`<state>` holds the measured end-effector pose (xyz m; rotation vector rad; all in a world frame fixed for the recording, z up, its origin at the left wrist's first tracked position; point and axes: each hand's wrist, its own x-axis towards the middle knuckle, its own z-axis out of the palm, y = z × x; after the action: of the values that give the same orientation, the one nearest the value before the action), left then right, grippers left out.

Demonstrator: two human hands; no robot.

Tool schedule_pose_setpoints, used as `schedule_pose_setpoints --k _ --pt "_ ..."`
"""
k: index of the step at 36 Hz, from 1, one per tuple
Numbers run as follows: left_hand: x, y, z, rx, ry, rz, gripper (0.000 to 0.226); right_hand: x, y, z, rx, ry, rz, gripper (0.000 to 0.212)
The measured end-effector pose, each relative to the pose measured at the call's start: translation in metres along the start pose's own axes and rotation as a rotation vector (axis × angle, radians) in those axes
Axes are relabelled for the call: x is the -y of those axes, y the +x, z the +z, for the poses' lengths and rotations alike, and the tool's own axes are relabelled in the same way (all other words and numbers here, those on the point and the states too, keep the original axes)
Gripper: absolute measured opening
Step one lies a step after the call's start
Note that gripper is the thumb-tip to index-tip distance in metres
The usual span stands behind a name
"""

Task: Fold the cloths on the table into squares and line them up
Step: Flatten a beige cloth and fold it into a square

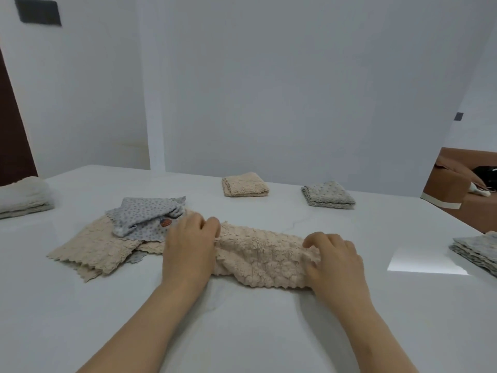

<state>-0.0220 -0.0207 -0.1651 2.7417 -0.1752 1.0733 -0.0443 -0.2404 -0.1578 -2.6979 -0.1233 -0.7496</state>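
The beige cloth [263, 254] lies in the middle of the table [242, 324], toward the near edge. It is already doubled into a long band whose long axis runs left to right, parallel to that edge. The left hand [188, 246] sits on its left end and the right hand [333, 257] on its right end, so neither has to cross over.

The fingers [212, 224] of both hands are curled down into the fabric and pinch it. The left ones bunch the end near the far long side, and the right ones gather a ridge at the right end.

With the band lying this way, the fold that would make a square goes end over end along the long axis. Most likely one hand carries its end across while the other pins.

Just beside the left hand is a heap of unfolded cloths [99, 246] with a grey dotted cloth [145, 216] on top. Whether the heap touches the band I cannot tell.

A folded beige square [244, 184] and a folded grey square [328, 195] sit well apart near the far edge, in a row running left to right.
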Motion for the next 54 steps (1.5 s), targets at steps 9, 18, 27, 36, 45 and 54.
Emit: schedule_pose_setpoints --k 9,18,27,36,45,54 --pt "-0.003 -0.006 0.020 0.570 -0.188 0.214 0.072 0.005 -0.005 0.019 0.413 0.046 -0.080 0.040" --pt "0.001 0.001 0.005 0.348 -0.279 0.189 0.053 0.004 0.001 0.006 0.191 0.132 -0.140 0.026" --pt "0.011 0.005 -0.052 0.902 -0.772 -0.109 0.049 0.005 -0.005 -0.039 0.710 0.643 0.027 0.017" --pt "0.001 0.001 -0.017 0.527 -0.253 -0.112 0.019 0.009 -0.001 -0.006 0.220 0.263 0.107 0.020" --pt "0.003 -0.005 0.014 0.544 -0.064 -0.002 0.036 0.002 0.003 0.008 0.585 -0.017 0.084 0.047" --pt "0.008 0.003 0.014 0.705 -0.061 -0.074 0.072 0.002 0.005 0.006 0.503 -0.056 0.109 0.038"
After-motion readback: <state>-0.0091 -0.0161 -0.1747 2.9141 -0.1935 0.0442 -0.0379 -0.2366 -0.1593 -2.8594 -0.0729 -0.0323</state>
